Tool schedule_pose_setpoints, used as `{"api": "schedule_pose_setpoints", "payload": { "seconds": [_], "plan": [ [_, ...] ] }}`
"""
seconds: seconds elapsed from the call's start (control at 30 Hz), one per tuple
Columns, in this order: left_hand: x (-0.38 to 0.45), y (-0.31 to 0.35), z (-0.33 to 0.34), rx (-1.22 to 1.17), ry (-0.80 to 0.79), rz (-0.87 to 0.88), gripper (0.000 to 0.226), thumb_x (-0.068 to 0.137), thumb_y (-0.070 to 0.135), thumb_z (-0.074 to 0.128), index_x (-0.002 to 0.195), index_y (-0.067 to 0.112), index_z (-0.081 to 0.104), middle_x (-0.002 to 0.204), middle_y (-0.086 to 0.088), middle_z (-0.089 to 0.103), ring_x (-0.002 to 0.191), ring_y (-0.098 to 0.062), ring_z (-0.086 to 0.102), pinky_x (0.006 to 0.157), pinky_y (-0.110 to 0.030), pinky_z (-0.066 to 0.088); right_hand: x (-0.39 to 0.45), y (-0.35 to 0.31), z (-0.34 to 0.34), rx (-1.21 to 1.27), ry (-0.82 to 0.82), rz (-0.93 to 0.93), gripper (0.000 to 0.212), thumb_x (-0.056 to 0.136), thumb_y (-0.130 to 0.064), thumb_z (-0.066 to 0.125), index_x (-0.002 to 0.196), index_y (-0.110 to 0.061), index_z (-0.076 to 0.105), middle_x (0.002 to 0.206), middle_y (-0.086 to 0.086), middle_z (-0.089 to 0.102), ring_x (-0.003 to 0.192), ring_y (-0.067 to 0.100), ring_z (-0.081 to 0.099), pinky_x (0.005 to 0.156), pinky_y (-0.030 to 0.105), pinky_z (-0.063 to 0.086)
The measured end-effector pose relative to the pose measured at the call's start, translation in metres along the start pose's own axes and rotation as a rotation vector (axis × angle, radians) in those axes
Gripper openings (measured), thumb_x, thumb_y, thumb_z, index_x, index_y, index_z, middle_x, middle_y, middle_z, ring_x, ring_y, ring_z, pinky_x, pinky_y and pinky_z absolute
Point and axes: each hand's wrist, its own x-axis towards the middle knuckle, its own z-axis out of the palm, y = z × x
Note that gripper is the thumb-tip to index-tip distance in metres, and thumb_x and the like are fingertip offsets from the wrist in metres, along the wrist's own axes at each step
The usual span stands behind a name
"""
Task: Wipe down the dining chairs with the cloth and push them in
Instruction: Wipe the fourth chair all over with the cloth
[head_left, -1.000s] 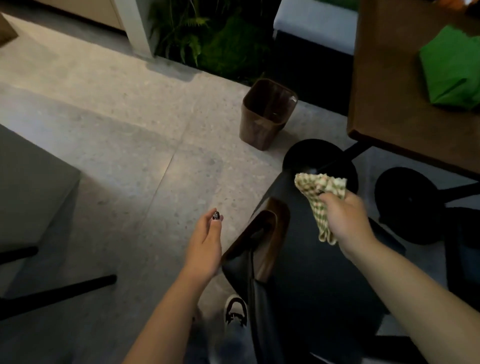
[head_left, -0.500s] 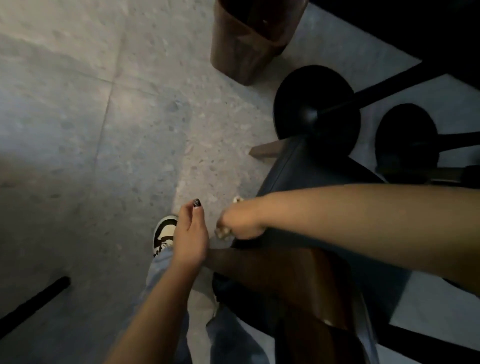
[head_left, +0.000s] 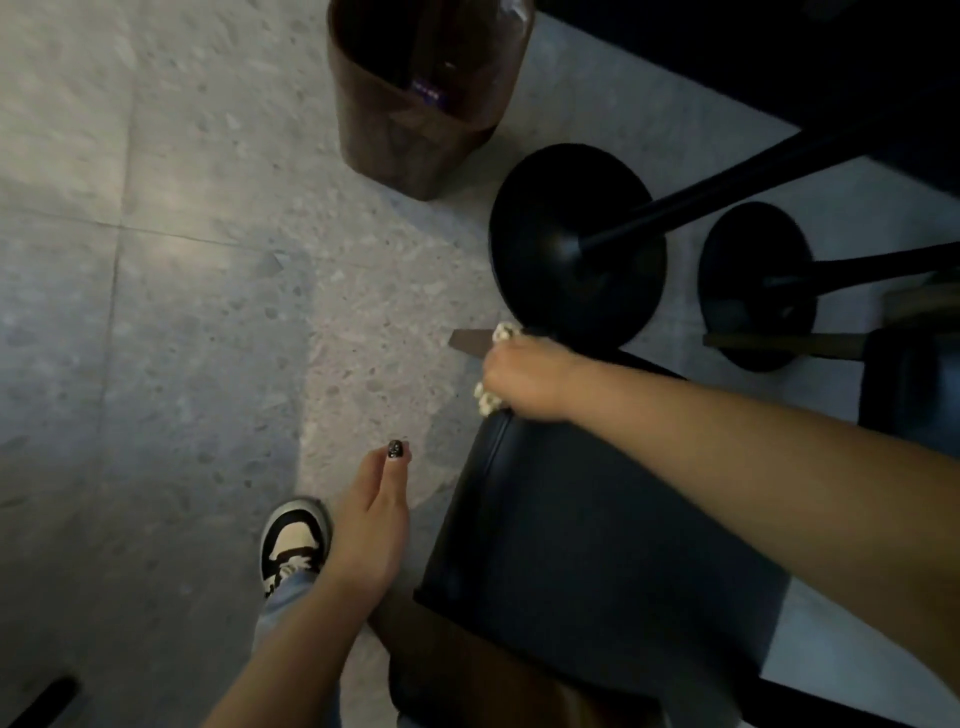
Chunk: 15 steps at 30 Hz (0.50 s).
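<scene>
Gripping the cloth (head_left: 488, 400) at the chair seat (head_left: 587, 551) front corner, the right hand (head_left: 524, 382) is risking slipping off the edge; the left hand (head_left: 371, 525) fingers are hanging loose, empty.

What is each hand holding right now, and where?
Right hand grips the bunched cloth in its fist, ends poking out both sides, at the chair seat corner. Left hand holds nothing.
</scene>
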Motion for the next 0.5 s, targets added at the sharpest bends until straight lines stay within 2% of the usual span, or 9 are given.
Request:
{"api": "schedule_pose_setpoints", "payload": {
  "seconds": [0.1, 0.17, 0.23, 0.27, 0.33, 0.4, 0.47, 0.5],
  "plan": [
    [0.005, 0.013, 0.015, 0.082, -0.052, 0.039, 0.019, 0.104, 0.034, 0.039, 0.096, 0.039, 0.056, 0.100, 0.018, 0.059, 0.097, -0.001, 0.053, 0.094, -0.032, 0.037, -0.006, 0.013, 0.007, 0.180, 0.130, 0.152, 0.026, 0.084, -0.004, 0.052, 0.107, -0.005, 0.064, 0.115, 0.015, 0.058, 0.110, 0.033, 0.054, 0.089, 0.040, 0.049],
    [0.010, 0.017, 0.024, 0.203, -0.056, 0.095, 0.015, 0.102, 0.028, 0.046, 0.111, 0.036, 0.055, 0.112, 0.012, 0.061, 0.108, -0.007, 0.056, 0.100, -0.034, 0.040, -0.012, -0.010, 0.016, 0.201, 0.148, 0.064, 0.027, 0.082, -0.004, 0.054, 0.106, -0.006, 0.066, 0.114, 0.016, 0.058, 0.109, 0.034, 0.053, 0.092, 0.041, 0.048],
    [0.013, 0.022, 0.036, 0.248, -0.087, 0.085, 0.029, 0.098, 0.019, 0.055, 0.126, 0.027, 0.053, 0.127, 0.006, 0.059, 0.120, -0.010, 0.053, 0.107, -0.036, 0.041, -0.018, -0.019, 0.021, 0.233, 0.186, -0.011, 0.028, 0.084, -0.003, 0.053, 0.109, -0.005, 0.065, 0.116, 0.015, 0.057, 0.112, 0.033, 0.052, 0.095, 0.040, 0.046],
    [0.014, 0.025, 0.042, 0.266, -0.122, 0.068, 0.037, 0.096, 0.016, 0.058, 0.131, 0.025, 0.051, 0.133, 0.005, 0.056, 0.124, -0.008, 0.050, 0.108, -0.035, 0.040, -0.018, -0.012, 0.020, 0.262, 0.233, 0.028, 0.029, 0.085, -0.003, 0.051, 0.111, -0.006, 0.064, 0.118, 0.014, 0.056, 0.113, 0.033, 0.051, 0.096, 0.040, 0.045],
    [0.014, 0.030, 0.055, 0.362, -0.179, 0.094, 0.050, 0.092, 0.013, 0.062, 0.136, 0.029, 0.045, 0.137, 0.007, 0.050, 0.127, -0.006, 0.044, 0.107, -0.030, 0.037, -0.018, 0.015, 0.022, 0.372, 0.338, 0.216, 0.034, 0.087, -0.001, 0.049, 0.117, -0.008, 0.063, 0.124, 0.011, 0.055, 0.117, 0.031, 0.050, 0.096, 0.038, 0.045],
    [0.013, 0.037, 0.068, 0.544, -0.221, 0.209, 0.063, 0.089, 0.016, 0.065, 0.144, 0.030, 0.037, 0.143, 0.005, 0.044, 0.130, -0.010, 0.042, 0.105, -0.024, 0.034, -0.024, 0.041, 0.030, 0.621, 0.424, 0.450, 0.040, 0.085, 0.002, 0.047, 0.119, -0.012, 0.064, 0.125, 0.010, 0.057, 0.116, 0.032, 0.052, 0.097, 0.039, 0.045],
    [0.013, 0.046, 0.085, 0.740, -0.267, 0.319, 0.080, 0.089, 0.023, 0.066, 0.155, 0.027, 0.020, 0.159, -0.003, 0.023, 0.140, -0.020, 0.034, 0.114, -0.029, 0.031, -0.034, 0.057, 0.046, 0.872, 0.453, 0.591, 0.042, 0.084, 0.003, 0.047, 0.118, -0.013, 0.065, 0.120, 0.012, 0.062, 0.111, 0.034, 0.056, 0.095, 0.038, 0.047],
    [0.012, 0.051, 0.094, 0.839, -0.290, 0.330, 0.086, 0.090, 0.028, 0.065, 0.156, 0.029, 0.010, 0.163, -0.005, 0.007, 0.147, -0.026, 0.023, 0.118, -0.035, 0.027, -0.040, 0.059, 0.053, 0.923, 0.454, 0.617, 0.040, 0.085, 0.003, 0.047, 0.118, -0.013, 0.065, 0.118, 0.013, 0.064, 0.110, 0.034, 0.057, 0.094, 0.037, 0.047]
  ]
}}
